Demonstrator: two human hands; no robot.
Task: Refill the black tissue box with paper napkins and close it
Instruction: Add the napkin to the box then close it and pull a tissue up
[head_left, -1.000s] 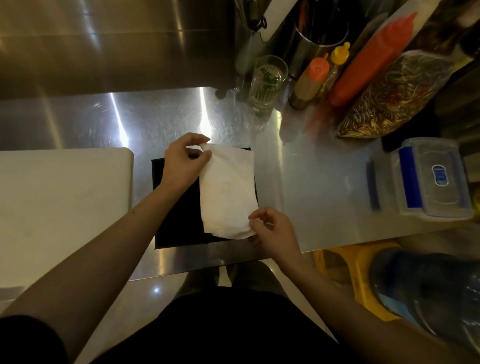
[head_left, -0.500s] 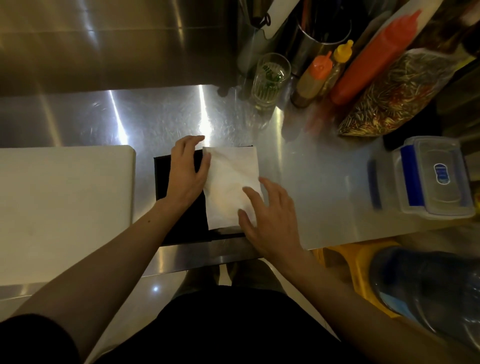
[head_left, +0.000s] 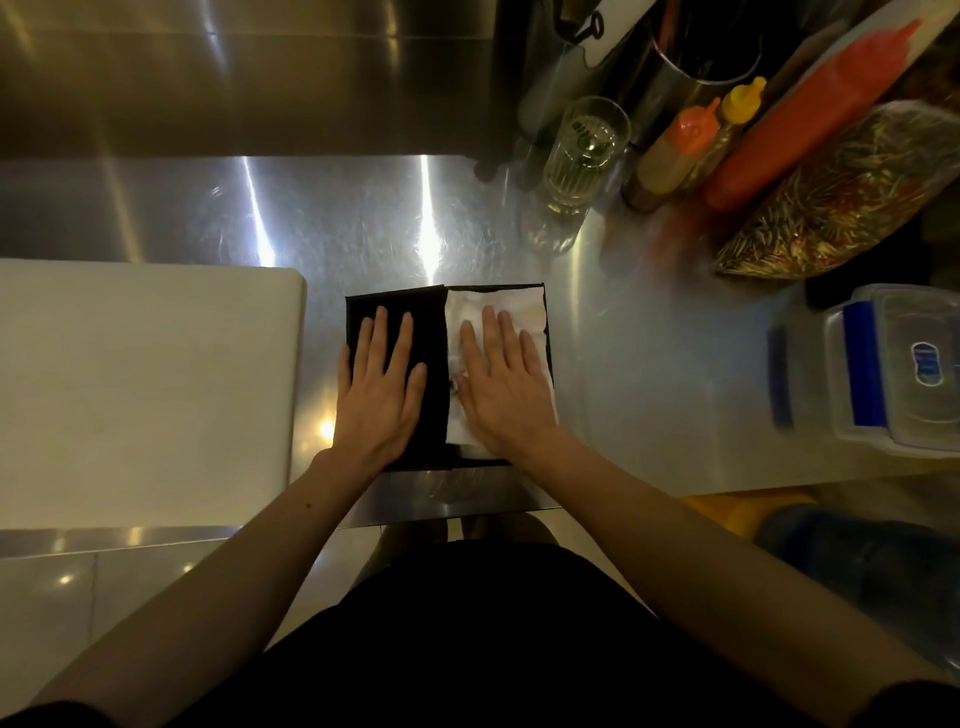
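The black tissue box (head_left: 434, 338) lies flat on the steel counter near its front edge. Its left half is a black flap. Its right half shows a white paper napkin (head_left: 524, 306) lying in it. My left hand (head_left: 382, 384) rests flat, fingers spread, on the black flap. My right hand (head_left: 501, 384) presses flat on the napkin, covering most of it. Neither hand grips anything.
A white cutting board (head_left: 145, 384) lies left of the box. At the back right stand a drinking glass (head_left: 584, 150), squeeze bottles (head_left: 675, 150), a metal utensil holder (head_left: 691, 62) and a bag of toothpicks (head_left: 841, 197). A clear lidded container (head_left: 904, 364) sits at the right.
Both hands held the napkin up by its corners, then laid it down into the box. Now the left hand lies flat on the black flap and the right hand flat on the napkin.
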